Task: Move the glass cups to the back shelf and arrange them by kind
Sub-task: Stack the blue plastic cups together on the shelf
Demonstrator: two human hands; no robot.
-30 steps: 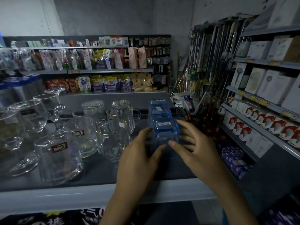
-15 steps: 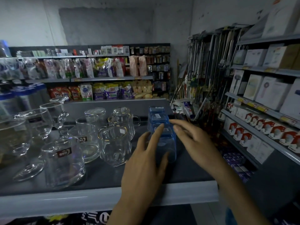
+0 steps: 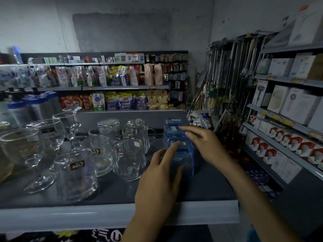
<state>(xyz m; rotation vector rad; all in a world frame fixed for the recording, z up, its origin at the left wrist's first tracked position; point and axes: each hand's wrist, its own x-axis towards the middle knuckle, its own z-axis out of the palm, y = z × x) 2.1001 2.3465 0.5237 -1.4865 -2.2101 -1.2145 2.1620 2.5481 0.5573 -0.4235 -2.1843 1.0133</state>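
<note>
Three blue glass cups stand upside down in a line running back along the right side of the grey shelf [image 3: 70,215]. My left hand [image 3: 160,177] rests with relaxed fingers against the left side of the nearest blue cup [image 3: 186,159]. My right hand [image 3: 206,145] reaches over that cup, and its straight fingertips touch the top of the middle blue cup [image 3: 172,131]. Behind it stands the third blue cup [image 3: 173,121]. Neither hand holds anything.
Gold-rimmed clear mugs [image 3: 129,158] stand just left of the blue cups. Further left are labelled tumblers [image 3: 76,173] and stemmed wine glasses [image 3: 47,135]. A back wall [image 3: 122,114] closes the shelf. On the right are shelves of boxes [image 3: 288,102] and hanging mop handles [image 3: 232,75].
Both hands have slid farther back along the blue cups. The right hand left the nearest cup and now touches the middle one. The camera has tilted up.
</note>
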